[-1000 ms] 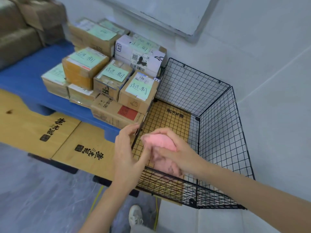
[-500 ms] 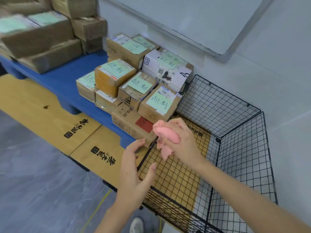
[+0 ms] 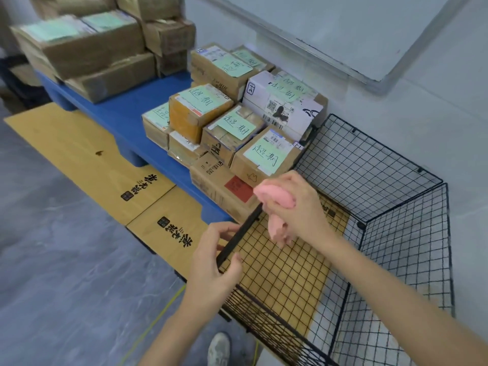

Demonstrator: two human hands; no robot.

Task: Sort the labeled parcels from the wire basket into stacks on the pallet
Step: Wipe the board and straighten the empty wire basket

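Parcels (image 3: pixel 184 120) all look out of the wire basket (image 3: pixel 364 175); only a cardboard sheet (image 3: pixel 285 273) shows through its mesh floor. Left hand (image 3: pixel 211 260) pinches the basket's left-side rim, thumb and fingers curled on the bar. Right hand (image 3: pixel 303 207) sits further along that rim, fingers clamped round one pink soft bundle (image 3: pixel 274 196); soft parcel or cloth, can't tell. Read: tail end of sorting. Next move, if it's a parcel: check label, lay it on the matching stack without toppling anything. Blue pallet (image 3: pixel 118 114), one: near cluster nine boxes, seven showing green labels (image 3: pixel 265 154); far stack (image 3: pixel 92 48) blurred, at least five boxes.
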